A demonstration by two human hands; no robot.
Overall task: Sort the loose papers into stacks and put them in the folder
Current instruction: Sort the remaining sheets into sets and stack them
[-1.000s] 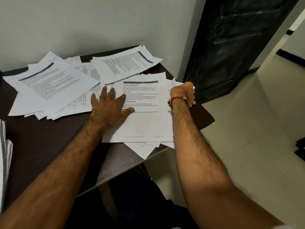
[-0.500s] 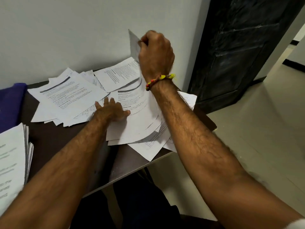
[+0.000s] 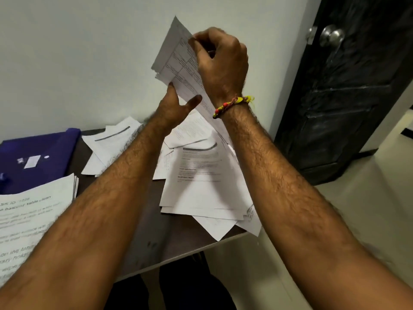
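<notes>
Nearest the camera, at the left edge, a squared stack of printed sheets (image 3: 33, 220) is seen lying on the dark desk (image 3: 156, 242). Beyond it the blue folder (image 3: 35, 162) lies flat and closed, so no papers are seen in it; whether anything is held inside cannot be told. To the right, the loose papers (image 3: 201, 189) are spread in an untidy fan, some corners overhanging the front-right desk edge.

Further off, above the spread and before the wall, a sheaf of sheets (image 3: 176, 61) is held aloft, its long axis running steeply from upper left to lower right. Its upper part is gripped by the right hand (image 3: 221, 61), fingers curled round it. The left hand (image 3: 176, 106) is placed under the lower edge, thumb and fingers partly spread against the paper; a firm grip is not plainly shown.

The stack and folder lie down and to the left of the raised sheaf, on the left hand's side. It is judged that the sheaf must be squared and carried that way.
</notes>
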